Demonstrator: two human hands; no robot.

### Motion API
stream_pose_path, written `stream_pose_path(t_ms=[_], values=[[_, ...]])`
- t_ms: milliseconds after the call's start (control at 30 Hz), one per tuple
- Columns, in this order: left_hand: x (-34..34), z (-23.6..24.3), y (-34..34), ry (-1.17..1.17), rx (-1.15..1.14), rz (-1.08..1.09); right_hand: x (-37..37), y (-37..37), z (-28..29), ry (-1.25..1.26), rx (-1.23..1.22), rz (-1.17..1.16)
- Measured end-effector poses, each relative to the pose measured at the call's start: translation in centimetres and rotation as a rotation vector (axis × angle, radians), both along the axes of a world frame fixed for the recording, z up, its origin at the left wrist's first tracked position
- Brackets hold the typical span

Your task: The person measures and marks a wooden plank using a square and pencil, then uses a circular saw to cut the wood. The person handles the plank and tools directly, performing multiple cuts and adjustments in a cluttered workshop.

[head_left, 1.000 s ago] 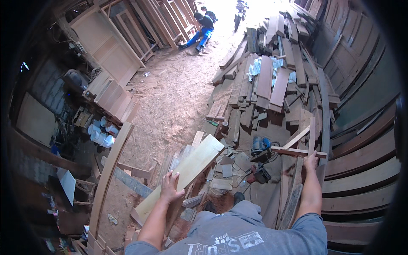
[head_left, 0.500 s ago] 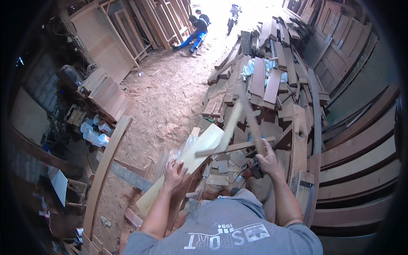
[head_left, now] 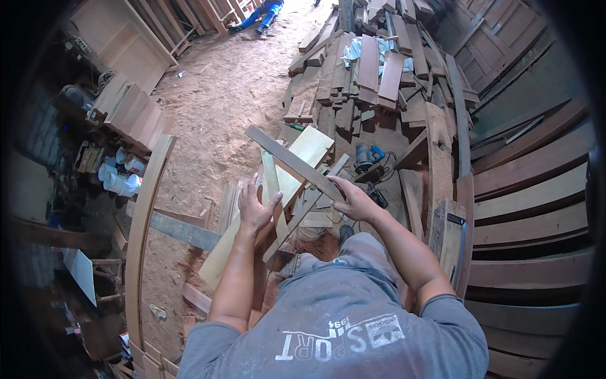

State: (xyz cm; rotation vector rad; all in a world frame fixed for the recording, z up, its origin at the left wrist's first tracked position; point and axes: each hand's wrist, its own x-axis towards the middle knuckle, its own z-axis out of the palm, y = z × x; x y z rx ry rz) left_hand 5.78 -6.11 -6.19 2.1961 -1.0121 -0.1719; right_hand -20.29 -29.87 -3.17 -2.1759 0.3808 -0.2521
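Observation:
A triangular frame of wooden strips [head_left: 297, 165] is in front of me, tilted over a long pale board [head_left: 307, 147]. My right hand [head_left: 353, 201] is closed around the lower right end of its darker strip. Beside the frame's pale strip, my left hand [head_left: 255, 211] is open, fingers spread and nothing gripped. Its thumb reaches to that strip; whether it touches cannot be told. The pale board slants under the frame and passes beneath my left wrist.
Beyond lies a large pile of planks [head_left: 379, 69]. A blue-handled power tool [head_left: 368, 156] rests on the floor at right. White buckets [head_left: 117, 182] stand left, near a long curved beam [head_left: 148, 234]. A person's blue-trousered legs [head_left: 262, 16] stretch across the sandy floor at the far end.
The frame has swung down and left, now lying across the pale board. My right hand has moved left with it, toward my left hand. The view has tipped downward.

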Motion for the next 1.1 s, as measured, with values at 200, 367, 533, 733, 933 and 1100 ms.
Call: stream_pose_path(t_ms=[200,367,533,733,933,1100], values=[[-1.0,-0.2,-3.1,-0.080,0.245,0.103,2.6,-2.7,-2.2,0.013,0.209,0.049],[-0.6,-1.7,-3.7,-0.049,0.328,0.137,3.5,-3.8,-4.2,-0.022,0.174,0.070],[-0.7,-1.2,-4.1,0.071,0.297,0.247,4.2,-4.6,-3.8,-0.013,0.325,0.140],[-1.9,-1.5,-5.3,0.174,0.096,0.329,0.1,-9.8,-9.5,-0.156,0.783,-0.271],[-3.3,-1.3,-4.9,0.342,0.058,0.402,-6.1,-11.9,-36.3,0.419,0.914,-0.888],[-1.7,-1.7,-0.4,0.388,0.189,0.419,-8.0,-16.7,-51.3,0.919,0.426,-0.305]])
